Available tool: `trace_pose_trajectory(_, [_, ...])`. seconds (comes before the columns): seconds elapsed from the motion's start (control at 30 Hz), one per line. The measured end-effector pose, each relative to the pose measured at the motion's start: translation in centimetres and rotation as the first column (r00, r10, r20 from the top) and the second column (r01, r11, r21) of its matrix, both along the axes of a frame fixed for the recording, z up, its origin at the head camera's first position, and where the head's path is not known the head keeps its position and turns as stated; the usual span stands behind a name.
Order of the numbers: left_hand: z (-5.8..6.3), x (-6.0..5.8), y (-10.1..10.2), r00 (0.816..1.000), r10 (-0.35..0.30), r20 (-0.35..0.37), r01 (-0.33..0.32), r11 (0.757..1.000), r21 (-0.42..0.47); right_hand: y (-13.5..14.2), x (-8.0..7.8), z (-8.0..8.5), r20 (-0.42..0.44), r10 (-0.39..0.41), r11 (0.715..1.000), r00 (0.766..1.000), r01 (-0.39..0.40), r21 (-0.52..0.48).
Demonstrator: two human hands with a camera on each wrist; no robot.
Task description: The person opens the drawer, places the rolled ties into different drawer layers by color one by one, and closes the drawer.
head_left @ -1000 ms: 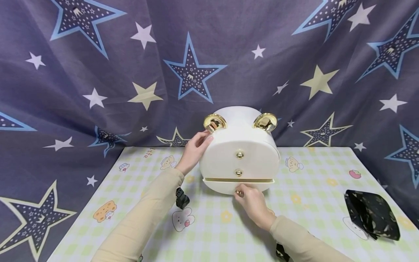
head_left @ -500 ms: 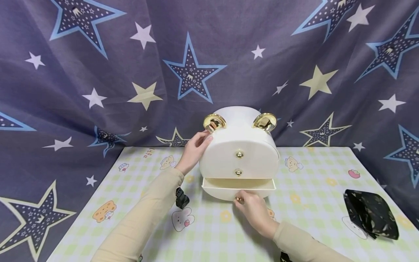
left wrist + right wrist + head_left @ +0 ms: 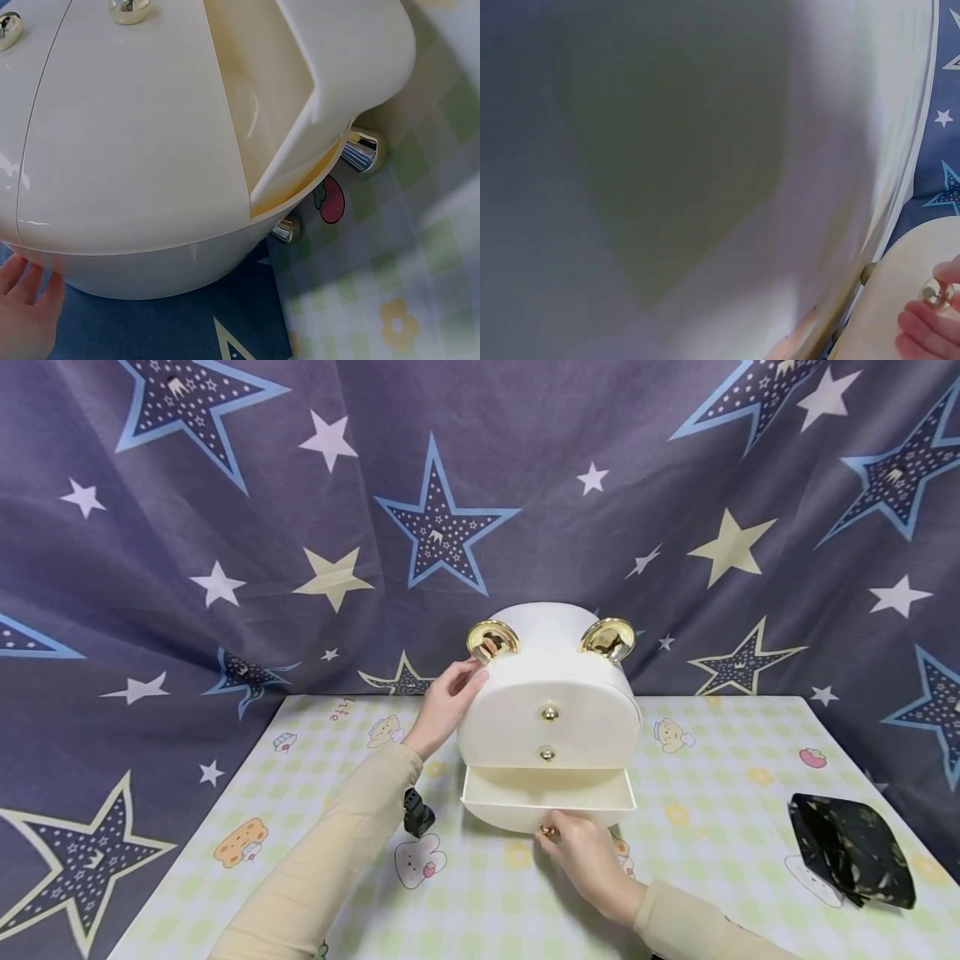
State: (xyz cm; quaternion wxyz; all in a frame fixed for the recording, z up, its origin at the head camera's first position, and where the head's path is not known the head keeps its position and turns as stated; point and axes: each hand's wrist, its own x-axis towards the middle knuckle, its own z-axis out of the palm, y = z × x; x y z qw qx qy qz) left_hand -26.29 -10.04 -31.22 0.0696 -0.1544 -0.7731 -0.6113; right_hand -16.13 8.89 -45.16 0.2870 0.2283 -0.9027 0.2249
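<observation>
A white rounded storage box [image 3: 502, 727] with gold ear-shaped trims [image 3: 492, 641] stands at the table's middle. Its bottom drawer [image 3: 498, 817] is pulled partway out, and the part of the inside that shows holds nothing. My right hand [image 3: 592, 864] pinches the small gold knob [image 3: 934, 292] on that drawer's front. My left hand [image 3: 444, 703] rests against the box's upper left side, just below the ear. In the left wrist view, its fingers [image 3: 28, 283] touch the box's side wall. Two other gold knobs [image 3: 550, 713] sit on the closed front above.
A dark patterned pouch [image 3: 851, 852] lies on the right of the table. Green-and-white checked cloth [image 3: 337, 860] with cartoon prints covers the tabletop. Behind the table hangs a star-printed curtain [image 3: 525, 460]. Short gold feet [image 3: 365, 150] support the box.
The bottom drawer has slid out toward me, from a narrow slit to a wide opening. My right hand moved back with its knob, while my left hand and the box stayed in place.
</observation>
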Motion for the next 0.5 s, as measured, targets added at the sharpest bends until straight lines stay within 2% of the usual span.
trace_pose_trajectory(0.5, [0.1,0.0,0.0,1.000,-0.011,0.014,0.010,1.000,0.016,-0.1,1.7,0.2,-0.014,0.023,0.999,1.000,-0.022,0.023])
